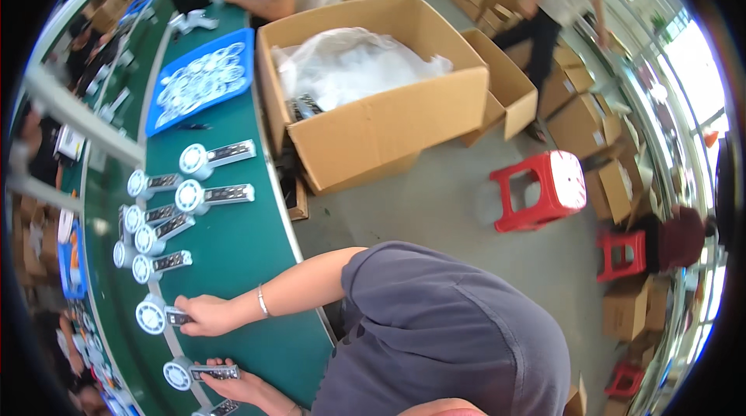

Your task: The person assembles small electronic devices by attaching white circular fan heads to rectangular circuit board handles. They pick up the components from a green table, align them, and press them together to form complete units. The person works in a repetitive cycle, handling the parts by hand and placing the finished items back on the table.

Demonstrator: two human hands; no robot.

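My right hand (207,315), with a bracelet at the wrist, is closed around the handle of a pale grey handheld fan (151,318) at the bench's far edge. Nearer the lower edge, my left hand (242,387) has its fingers curled around another handheld fan (178,374). That fan's handle faces up and shows dark inner parts. Below the left hand, a third fan (225,407) is partly cut off. Several similar fans (192,195) lie beyond my right hand, round heads to the left and open handles to the right.
The green bench (233,260) carries a blue tray (247,50) of white rings. Beside it stands a big open carton (388,132) with plastic wrapping. A red stool (536,190) is on the floor. Co-workers are at the bench's far end, across the line and among cartons at right.
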